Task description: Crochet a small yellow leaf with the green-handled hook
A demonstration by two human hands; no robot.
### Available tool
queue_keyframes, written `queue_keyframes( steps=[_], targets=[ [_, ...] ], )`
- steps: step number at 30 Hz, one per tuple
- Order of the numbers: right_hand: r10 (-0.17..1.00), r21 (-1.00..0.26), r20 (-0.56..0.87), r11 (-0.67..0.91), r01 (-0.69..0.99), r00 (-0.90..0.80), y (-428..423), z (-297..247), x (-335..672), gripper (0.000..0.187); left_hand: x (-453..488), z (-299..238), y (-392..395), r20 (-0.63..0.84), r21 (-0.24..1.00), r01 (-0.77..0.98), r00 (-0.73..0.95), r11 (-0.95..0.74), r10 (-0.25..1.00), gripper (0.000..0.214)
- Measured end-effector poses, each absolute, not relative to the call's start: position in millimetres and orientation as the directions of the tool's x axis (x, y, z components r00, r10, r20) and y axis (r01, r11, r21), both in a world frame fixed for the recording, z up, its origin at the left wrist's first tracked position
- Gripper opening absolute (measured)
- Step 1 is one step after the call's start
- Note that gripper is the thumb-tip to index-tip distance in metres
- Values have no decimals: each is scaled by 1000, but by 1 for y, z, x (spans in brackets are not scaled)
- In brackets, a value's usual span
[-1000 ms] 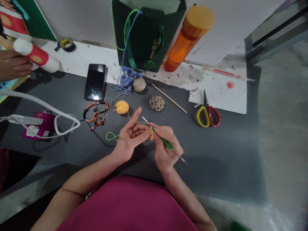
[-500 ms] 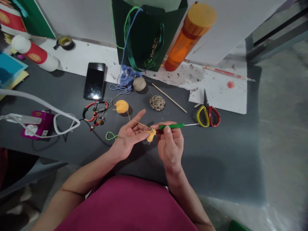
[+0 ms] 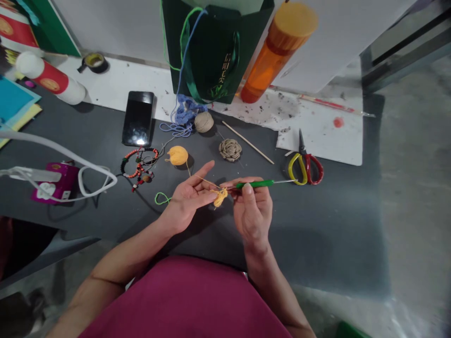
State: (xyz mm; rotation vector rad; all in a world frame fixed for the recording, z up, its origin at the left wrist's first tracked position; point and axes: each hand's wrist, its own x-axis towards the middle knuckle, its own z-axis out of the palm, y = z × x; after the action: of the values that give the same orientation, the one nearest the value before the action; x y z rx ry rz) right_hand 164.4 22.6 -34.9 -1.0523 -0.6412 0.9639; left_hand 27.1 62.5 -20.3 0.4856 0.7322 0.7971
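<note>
Between thumb and fingers, my left hand (image 3: 186, 199) pinches a small yellow crochet piece (image 3: 220, 197), its index finger raised with yarn running over it. That strand leads back to a yellow yarn ball (image 3: 178, 155) on the table. My right hand (image 3: 253, 211) grips a green-handled crochet hook (image 3: 259, 184), thumb on the handle. One tip of the hook meets the yellow piece; the other metal end points right, toward the scissors (image 3: 305, 168). Beyond my hands lie a beige crocheted rosette (image 3: 230, 150) and a beige yarn ball (image 3: 204, 122).
A dark green paper bag (image 3: 214, 56) and an orange bottle (image 3: 278, 51) stand at the back. A wooden stick (image 3: 248, 142), blue yarn (image 3: 185, 112), a phone (image 3: 138, 118) and beaded bracelets (image 3: 139, 164) lie around. A white cable (image 3: 88, 162) loops by a purple box (image 3: 58, 183) at left.
My right hand has drawn slightly to the right with the hook. The yellow piece has tilted a little in my left hand, which stays nearly in place.
</note>
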Motion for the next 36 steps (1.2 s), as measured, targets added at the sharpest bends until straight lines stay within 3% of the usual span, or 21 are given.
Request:
queue_keyframes(
  steps=[9,14,36],
  targets=[
    [904,-956,102,204,-209,416,20,-38,179,16,27,-19,64,-390,602,-511,482,613,784,56],
    [912,-980,123,174,-98,390,14,-40,185,15,27,-18,64,-397,601,-518,467,608,790,56],
    [883,-978,207,187,90,421,9,-35,181,10,26,-21,65,-421,652,-470,428,595,800,57]
  ],
)
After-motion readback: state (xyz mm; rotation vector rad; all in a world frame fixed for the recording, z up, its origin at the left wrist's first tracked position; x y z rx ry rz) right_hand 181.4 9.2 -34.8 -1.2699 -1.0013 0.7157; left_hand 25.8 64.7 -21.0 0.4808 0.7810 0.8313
